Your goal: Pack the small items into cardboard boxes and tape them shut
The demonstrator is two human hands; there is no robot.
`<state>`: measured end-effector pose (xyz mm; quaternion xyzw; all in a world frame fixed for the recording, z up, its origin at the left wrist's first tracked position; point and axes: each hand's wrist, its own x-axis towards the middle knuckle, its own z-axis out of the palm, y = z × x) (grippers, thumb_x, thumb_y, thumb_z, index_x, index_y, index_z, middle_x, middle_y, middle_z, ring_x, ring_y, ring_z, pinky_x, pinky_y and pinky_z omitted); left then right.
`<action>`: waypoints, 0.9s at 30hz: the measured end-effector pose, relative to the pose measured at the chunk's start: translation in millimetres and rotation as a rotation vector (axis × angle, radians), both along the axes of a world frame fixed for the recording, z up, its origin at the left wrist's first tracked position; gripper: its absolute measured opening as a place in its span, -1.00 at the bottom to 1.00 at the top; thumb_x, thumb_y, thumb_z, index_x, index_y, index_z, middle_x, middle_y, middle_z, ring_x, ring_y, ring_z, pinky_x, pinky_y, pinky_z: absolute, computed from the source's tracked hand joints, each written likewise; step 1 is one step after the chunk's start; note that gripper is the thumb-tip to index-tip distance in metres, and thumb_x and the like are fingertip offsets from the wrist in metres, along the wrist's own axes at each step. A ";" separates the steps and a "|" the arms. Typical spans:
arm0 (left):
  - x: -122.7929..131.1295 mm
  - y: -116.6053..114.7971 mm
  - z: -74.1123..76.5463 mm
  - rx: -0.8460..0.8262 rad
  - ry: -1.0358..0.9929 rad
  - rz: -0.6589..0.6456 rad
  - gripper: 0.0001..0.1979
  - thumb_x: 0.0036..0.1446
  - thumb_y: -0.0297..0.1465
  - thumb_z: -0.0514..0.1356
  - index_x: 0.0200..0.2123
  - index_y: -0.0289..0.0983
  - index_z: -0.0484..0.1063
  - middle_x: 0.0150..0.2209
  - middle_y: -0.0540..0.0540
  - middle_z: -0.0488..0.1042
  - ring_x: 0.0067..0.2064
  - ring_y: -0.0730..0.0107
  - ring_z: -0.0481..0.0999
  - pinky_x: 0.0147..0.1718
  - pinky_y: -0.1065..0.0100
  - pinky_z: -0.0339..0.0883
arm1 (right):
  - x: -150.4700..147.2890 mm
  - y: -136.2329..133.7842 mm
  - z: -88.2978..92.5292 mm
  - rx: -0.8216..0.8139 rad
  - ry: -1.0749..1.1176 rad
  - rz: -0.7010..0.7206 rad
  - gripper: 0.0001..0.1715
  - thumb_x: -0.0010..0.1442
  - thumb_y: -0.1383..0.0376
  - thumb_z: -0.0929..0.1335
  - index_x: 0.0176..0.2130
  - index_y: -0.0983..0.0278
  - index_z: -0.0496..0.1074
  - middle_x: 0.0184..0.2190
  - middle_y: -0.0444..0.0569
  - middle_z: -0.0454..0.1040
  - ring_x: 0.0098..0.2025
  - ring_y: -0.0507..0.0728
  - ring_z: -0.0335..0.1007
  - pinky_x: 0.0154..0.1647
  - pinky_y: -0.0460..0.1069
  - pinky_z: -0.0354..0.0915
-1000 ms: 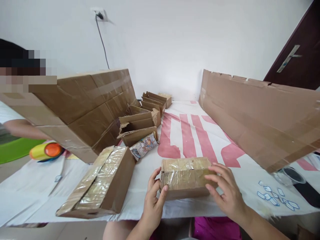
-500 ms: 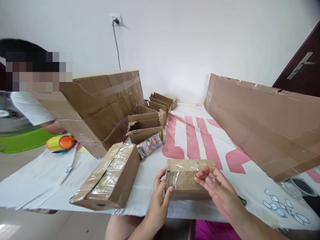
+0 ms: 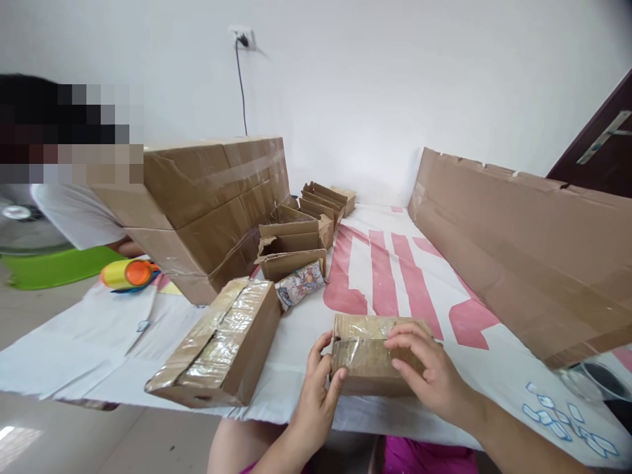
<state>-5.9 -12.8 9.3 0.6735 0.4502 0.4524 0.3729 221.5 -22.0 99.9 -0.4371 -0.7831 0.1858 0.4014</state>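
Note:
A small taped cardboard box [image 3: 364, 363] lies at the table's near edge in front of me. My left hand [image 3: 316, 395] holds its left end, thumb on the near side and fingers at the far corner. Over the box's right part is my right hand [image 3: 434, 372], fingers apart and curved, fingertips at the taped top seam. Whether they press on the tape I cannot tell. To the left, a longer taped cardboard box [image 3: 232, 349] lies at a slant, apart from both hands. A patterned pouch [image 3: 301, 285] touches its far end.
Open cardboard boxes [image 3: 291, 263] run toward the wall beside a large box stack [image 3: 207, 204]. A tall cardboard panel [image 3: 518, 243] stands right. Blue-edged pieces [image 3: 555, 421] and a clear cup [image 3: 590, 382] lie near it. A person [image 3: 74, 214] sits left by a yellow-orange toy [image 3: 128, 273].
My right hand has turned and lowered over the box top, its fingers spreading from a pinch-like pose. The left hand keeps its hold. The view has shifted slightly.

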 end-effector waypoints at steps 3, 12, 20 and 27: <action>0.6 0.2 -0.7 0.005 0.000 -0.006 -0.70 0.31 -0.20 0.00 -0.31 -0.24 0.39 0.26 -0.25 0.12 0.34 0.09 0.07 0.28 -0.07 -0.03 | 0.5 9.6 9.0 0.275 -0.360 0.050 -0.67 0.24 0.46 0.28 -0.01 0.22 0.41 -0.06 0.09 0.44 0.04 0.21 0.33 0.04 0.17 0.36; -0.1 0.6 3.8 -0.002 0.010 -0.012 -0.68 0.31 -0.17 0.00 -0.29 -0.25 0.41 0.25 -0.27 0.15 0.34 0.06 0.07 0.28 -0.07 -0.01 | 1.7 32.3 -1.5 0.586 -0.636 0.149 -0.75 0.29 0.48 0.21 -0.24 0.28 0.43 -0.25 -0.01 0.54 -0.17 0.15 0.39 -0.12 0.09 0.35; -0.9 0.0 2.4 0.019 0.027 0.003 -0.70 0.31 -0.21 0.00 -0.30 -0.25 0.41 0.25 -0.27 0.16 0.34 0.05 0.09 0.26 -0.07 0.04 | 2.2 32.9 5.2 0.355 -0.405 0.066 -0.79 0.32 0.44 0.18 -0.27 0.26 0.35 -0.36 -0.01 0.46 -0.31 0.11 0.37 -0.33 0.03 0.35; 0.1 1.7 0.2 0.022 0.018 -0.014 -0.72 0.31 -0.22 0.00 -0.25 -0.24 0.42 0.25 -0.26 0.15 0.35 0.06 0.05 0.28 -0.07 0.01 | 8.0 35.5 4.3 0.423 -0.549 0.231 -0.79 0.30 0.45 0.24 -0.22 0.23 0.43 -0.16 -0.03 0.51 -0.12 0.13 0.39 -0.11 0.09 0.37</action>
